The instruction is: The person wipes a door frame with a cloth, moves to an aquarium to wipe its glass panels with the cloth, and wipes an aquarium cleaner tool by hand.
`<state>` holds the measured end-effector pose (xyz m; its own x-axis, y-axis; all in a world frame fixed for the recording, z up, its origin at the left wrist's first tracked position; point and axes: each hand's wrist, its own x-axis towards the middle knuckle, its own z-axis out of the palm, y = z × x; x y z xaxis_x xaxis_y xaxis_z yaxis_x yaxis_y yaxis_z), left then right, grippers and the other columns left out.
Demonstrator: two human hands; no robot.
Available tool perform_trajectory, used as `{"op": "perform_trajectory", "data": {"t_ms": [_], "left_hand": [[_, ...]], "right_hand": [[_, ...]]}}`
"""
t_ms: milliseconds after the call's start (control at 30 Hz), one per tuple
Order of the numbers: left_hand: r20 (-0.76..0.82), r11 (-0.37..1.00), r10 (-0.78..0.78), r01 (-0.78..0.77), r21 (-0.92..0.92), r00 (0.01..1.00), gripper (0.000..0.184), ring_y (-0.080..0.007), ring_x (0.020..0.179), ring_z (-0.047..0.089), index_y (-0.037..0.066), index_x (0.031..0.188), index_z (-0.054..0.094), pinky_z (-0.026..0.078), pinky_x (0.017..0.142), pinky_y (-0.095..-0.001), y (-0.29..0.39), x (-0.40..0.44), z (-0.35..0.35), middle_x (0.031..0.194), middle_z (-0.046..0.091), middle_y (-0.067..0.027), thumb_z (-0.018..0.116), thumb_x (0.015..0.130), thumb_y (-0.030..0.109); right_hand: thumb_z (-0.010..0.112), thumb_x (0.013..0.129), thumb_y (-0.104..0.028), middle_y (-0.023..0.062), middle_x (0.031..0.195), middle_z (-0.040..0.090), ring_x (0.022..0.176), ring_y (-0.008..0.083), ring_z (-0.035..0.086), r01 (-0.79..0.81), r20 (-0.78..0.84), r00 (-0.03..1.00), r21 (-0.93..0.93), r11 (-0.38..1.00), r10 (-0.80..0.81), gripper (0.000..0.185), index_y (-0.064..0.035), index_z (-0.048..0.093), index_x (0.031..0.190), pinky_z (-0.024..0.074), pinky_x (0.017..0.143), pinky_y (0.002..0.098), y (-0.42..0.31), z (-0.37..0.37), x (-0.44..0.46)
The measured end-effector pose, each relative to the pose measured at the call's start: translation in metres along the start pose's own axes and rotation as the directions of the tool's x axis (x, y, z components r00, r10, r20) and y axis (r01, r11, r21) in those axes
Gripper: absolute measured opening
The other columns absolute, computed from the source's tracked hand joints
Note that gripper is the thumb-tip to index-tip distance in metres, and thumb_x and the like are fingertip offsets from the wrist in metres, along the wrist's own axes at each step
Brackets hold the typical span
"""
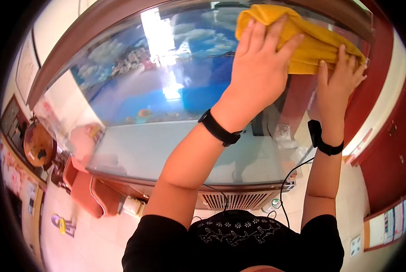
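Observation:
High on the front glass of a fish tank [185, 152] is a bunched yellow cloth [309, 45]. My left hand [262, 70] holds the cloth against the pane, its fingers extended over the fabric and the thumb to the right. At the cloth's lower right end, my right hand [339, 84] touches the edge with spread fingertips. Black bands circle both wrists. Behind the glass shows a blue seascape backdrop [203, 84], with bright reflections across it. A small orange shape [144, 113] appears low against the backdrop; I cannot tell what it is.
A brown curved rim [89, 27] tops the tank, and a slatted vent [237, 201] sits below. A black cable [283, 186] hangs near my right arm. An orange-brown chair [87, 192] stands left. Red panels [386, 131] and a shelf of books [393, 222] are at right.

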<state>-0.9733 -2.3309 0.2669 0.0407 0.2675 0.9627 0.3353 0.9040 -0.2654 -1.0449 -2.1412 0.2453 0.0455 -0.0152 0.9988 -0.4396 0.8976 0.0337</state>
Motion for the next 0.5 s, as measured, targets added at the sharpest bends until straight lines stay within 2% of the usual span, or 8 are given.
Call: {"op": "perform_trajectory", "data": {"t_ms": [67,100,167,200,267,400,433,500], "left_hand": [[-0.022,0.995,0.041,-0.043,-0.091,0.999,0.038,-0.0337,0.124,0.045,0.016,0.116,0.067,0.028,0.112,-0.0465,-0.011,0.0,-0.011,0.134,0.052,-0.0127,0.057,0.08,0.008],[-0.02,0.998,0.029,-0.03,-0.063,0.999,0.038,-0.0337,0.124,0.045,0.016,0.116,0.067,0.028,0.112,-0.0465,-0.018,-0.001,-0.016,0.134,0.052,-0.0127,0.057,0.08,0.008],[-0.064,0.999,0.04,-0.042,-0.029,0.997,0.038,-0.0327,0.125,0.045,0.019,0.117,0.067,0.029,0.112,-0.0467,-0.034,-0.004,-0.03,0.135,0.052,-0.0125,0.059,0.08,0.011],[-0.061,0.999,0.035,-0.035,-0.006,0.998,0.038,-0.0327,0.125,0.045,0.019,0.117,0.067,0.029,0.112,-0.0467,-0.043,-0.006,-0.04,0.135,0.052,-0.0125,0.059,0.08,0.011],[-0.025,0.998,0.021,-0.019,0.062,0.999,0.041,-0.0326,0.126,0.044,0.022,0.12,0.065,0.03,0.111,-0.0465,-0.065,-0.013,-0.067,0.137,0.05,-0.0123,0.061,0.08,0.016],[0.099,0.984,0.005,-0.022,0.179,0.995,0.051,-0.0328,0.126,0.043,0.026,0.13,0.057,0.032,0.109,-0.0456,-0.119,-0.038,-0.13,0.142,0.045,-0.0125,0.063,0.079,0.021],[0.099,0.982,0.006,-0.025,0.189,0.995,0.051,-0.0328,0.126,0.043,0.026,0.13,0.057,0.032,0.109,-0.0456,-0.135,-0.045,-0.144,0.142,0.045,-0.0125,0.063,0.079,0.021],[0.142,0.961,-0.007,-0.032,0.273,0.99,0.051,-0.0329,0.123,0.044,0.027,0.13,0.056,0.033,0.109,-0.0451,-0.168,-0.059,-0.168,0.142,0.045,-0.0128,0.064,0.08,0.023]], "right_hand": [[0.059,0.086,-0.029,0.0275,0.13,0.04,0.13,0.0544,0.025,-0.05,-0.048,0.997,0.161,0.986,0.059,0.059,-0.0018,0.044,0.135,0.0104,0.111,0.0645,-0.017,0.004,0.004],[0.059,0.086,-0.029,0.0275,0.13,0.04,0.13,0.0544,0.025,-0.039,-0.044,0.998,0.19,0.981,0.049,0.059,-0.0018,0.044,0.135,0.0104,0.111,0.0645,-0.028,0.007,0.005],[0.056,0.086,-0.027,0.0313,0.128,0.038,0.126,0.059,0.025,-0.152,-0.013,0.987,0.255,0.955,0.161,0.06,-0.0016,0.04,0.137,0.0132,0.108,0.0667,-0.056,0.014,0.007],[0.056,0.086,-0.027,0.0313,0.128,0.038,0.126,0.059,0.025,-0.147,-0.009,0.988,0.278,0.949,0.155,0.06,-0.0016,0.04,0.137,0.0132,0.108,0.0667,-0.072,0.017,0.008],[0.054,0.085,-0.026,0.0346,0.127,0.033,0.122,0.0642,0.024,-0.123,-0.027,0.991,0.146,0.982,0.128,0.062,-0.0047,0.036,0.14,0.0165,0.105,0.0695,-0.111,0.023,0.009],[0.055,0.084,-0.027,0.0356,0.131,0.027,0.12,0.0673,0.022,-0.037,0.001,0.999,0.17,0.985,0.037,0.065,-0.0115,0.034,0.144,0.0176,0.102,0.072,-0.188,0.022,0.012],[0.055,0.084,-0.027,0.0356,0.131,0.027,0.12,0.0673,0.022,-0.036,-0.002,0.999,0.18,0.983,0.037,0.065,-0.0115,0.034,0.144,0.0176,0.102,0.072,-0.209,0.021,0.012],[0.057,0.084,-0.028,0.0357,0.133,0.026,0.121,0.0673,0.021,0.054,0.046,0.997,0.186,0.981,-0.064,0.066,-0.0109,0.036,0.144,0.0174,0.102,0.0719,-0.248,0.021,0.013]]}}
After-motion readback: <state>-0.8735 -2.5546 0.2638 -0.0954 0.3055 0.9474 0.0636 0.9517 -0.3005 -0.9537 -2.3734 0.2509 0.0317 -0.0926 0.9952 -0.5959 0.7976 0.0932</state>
